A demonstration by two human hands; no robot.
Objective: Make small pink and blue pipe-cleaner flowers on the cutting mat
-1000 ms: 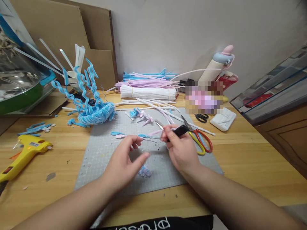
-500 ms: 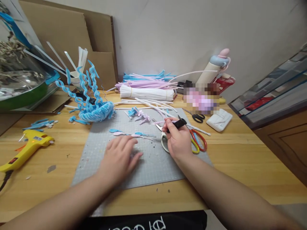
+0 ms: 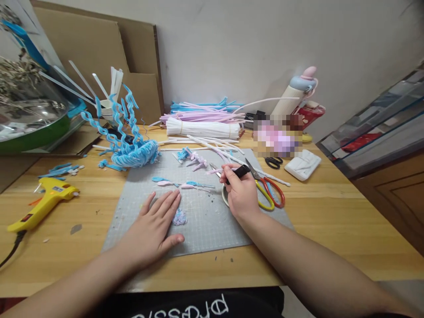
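Note:
My left hand (image 3: 154,225) lies flat and open on the grey cutting mat (image 3: 205,221), fingers stretched out, beside a small pale blue and pink fluffy scrap (image 3: 179,217). My right hand (image 3: 240,190) is closed around black-handled snips (image 3: 232,172) and pinches a short pink pipe-cleaner piece (image 3: 217,170). Just ahead of both hands, a thin string of blue and pink pipe-cleaner loops (image 3: 182,183) rests on the mat. A roll of tape (image 3: 225,194) peeks out from under my right hand.
Red and yellow scissors (image 3: 270,192) lie right of my right hand, black scissors (image 3: 274,162) further back. A blue curly pipe-cleaner figure (image 3: 127,141), bundles of white, pink and blue pipe cleaners (image 3: 202,123), a yellow glue gun (image 3: 43,203) and a white cloth (image 3: 303,164) stand around.
My left hand has come back toward me and flattened on the mat, uncovering the fluffy scrap. My right hand with the snips has shifted slightly left and away.

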